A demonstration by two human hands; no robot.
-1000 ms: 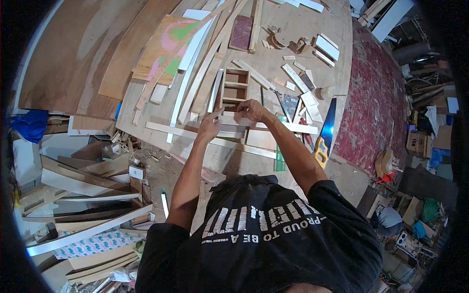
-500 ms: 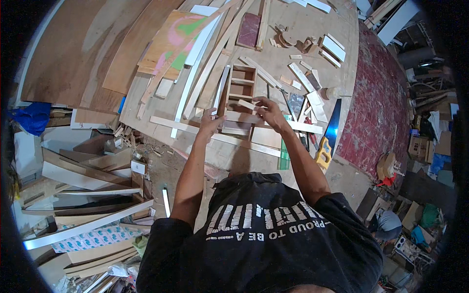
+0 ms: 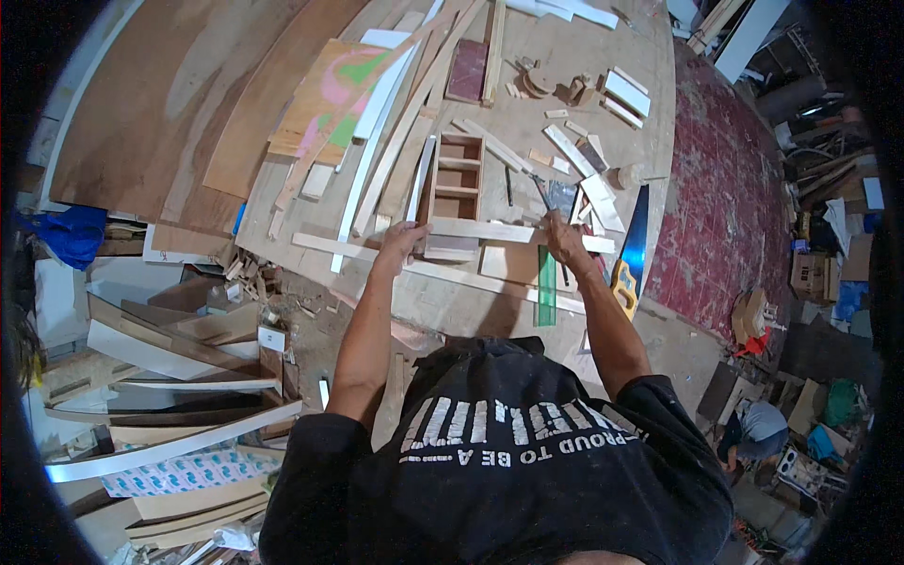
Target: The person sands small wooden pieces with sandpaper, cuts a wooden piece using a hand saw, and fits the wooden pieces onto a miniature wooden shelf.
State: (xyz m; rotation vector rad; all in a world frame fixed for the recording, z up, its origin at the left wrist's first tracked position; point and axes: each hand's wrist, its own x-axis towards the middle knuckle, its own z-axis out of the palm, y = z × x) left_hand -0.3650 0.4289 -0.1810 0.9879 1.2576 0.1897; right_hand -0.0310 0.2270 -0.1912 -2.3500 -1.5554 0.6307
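A shallow wooden tray box [image 3: 458, 204] with cross dividers stands on the worktable, its open side up. Across its near part lies a pale wooden strip [image 3: 485, 230] reaching to the right. My left hand [image 3: 402, 245] is closed at the strip's left end, thumb and fingers pinching it beside the box's wall. My right hand [image 3: 566, 239] lies over the strip farther right, fingers curled down among small tools; what they hold is hidden. Just below that hand a green transparent ruler [image 3: 546, 290] lies on the table.
A handsaw [image 3: 631, 268] with a yellow handle lies at the table's right edge. Wood offcuts [image 3: 586, 174] and a black marker-like stick [image 3: 509, 187] lie beyond the hands. Long strips [image 3: 386, 160] and a painted board [image 3: 330, 99] cover the left. Another person [image 3: 756, 430] crouches at far right.
My right hand has moved right and down, from over the box to the tools; the small wood piece it held no longer shows in it. My left hand stays near the strip's left end.
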